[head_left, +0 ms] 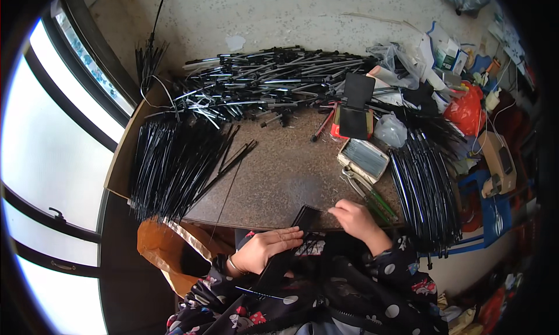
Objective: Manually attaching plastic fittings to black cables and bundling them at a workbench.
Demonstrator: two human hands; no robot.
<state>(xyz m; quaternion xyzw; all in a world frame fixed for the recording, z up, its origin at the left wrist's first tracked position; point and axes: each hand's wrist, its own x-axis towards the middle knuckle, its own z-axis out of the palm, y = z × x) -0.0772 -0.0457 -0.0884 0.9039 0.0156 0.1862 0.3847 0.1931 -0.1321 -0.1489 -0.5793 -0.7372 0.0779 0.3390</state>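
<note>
Brown table (276,169) bears black rods (169,169). Left hand (268,249): fingers straight over black strip (307,218), grip unclear. Right hand (354,221): fingertips pinched, contents indiscernible.

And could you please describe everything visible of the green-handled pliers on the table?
The green-handled pliers lie on the speckled brown tabletop, handles slightly spread and running towards the picture's lower right. Their greyish, metal-looking head is beside the open tray; whether it touches is unclear. The right hand is nearby, not holding them.
</note>
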